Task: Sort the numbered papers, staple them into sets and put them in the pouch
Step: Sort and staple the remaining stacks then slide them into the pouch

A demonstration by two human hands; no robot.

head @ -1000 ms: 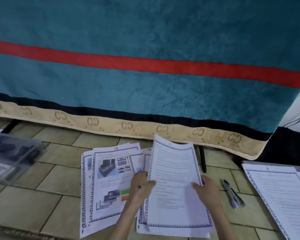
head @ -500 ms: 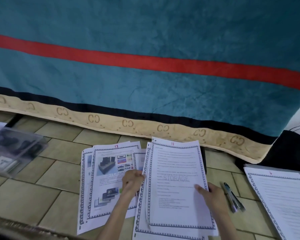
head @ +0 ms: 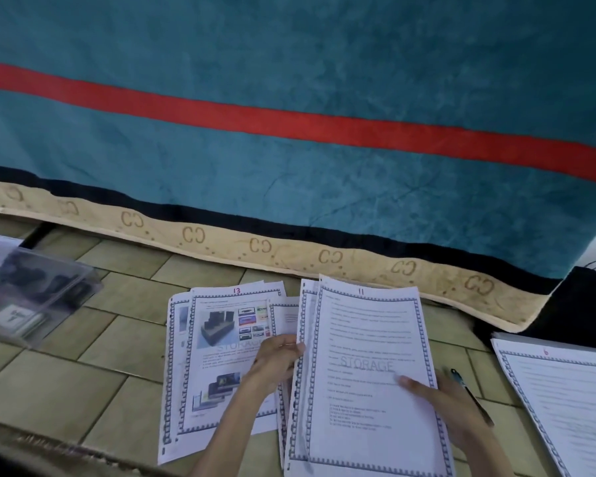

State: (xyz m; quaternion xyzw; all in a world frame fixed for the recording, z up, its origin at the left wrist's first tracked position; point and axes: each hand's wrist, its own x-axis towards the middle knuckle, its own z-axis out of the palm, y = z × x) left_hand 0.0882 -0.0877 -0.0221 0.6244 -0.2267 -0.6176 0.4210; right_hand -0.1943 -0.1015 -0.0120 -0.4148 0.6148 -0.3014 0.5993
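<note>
While beside papers point(head: 221, 356), clear pouch point(head: 31, 304) of dark items.

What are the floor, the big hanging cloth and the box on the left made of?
Floor: probably matte ceramic tile, beige squares with dark joints. Cloth: plush fabric, perhaps velvet or fleece; the nap shows brushed streaks. Box: clear plastic, likely; dark items show through its glossy lid.

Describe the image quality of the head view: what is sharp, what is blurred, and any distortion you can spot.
Head view: the page numbered 11 is fairly sharp, its small print unreadable; the clear plastic box at left is smeared and hazy; the blanket's red stripe bows from wide-angle distortion; lighting is soft, with faint shadows beneath the hands.
</note>
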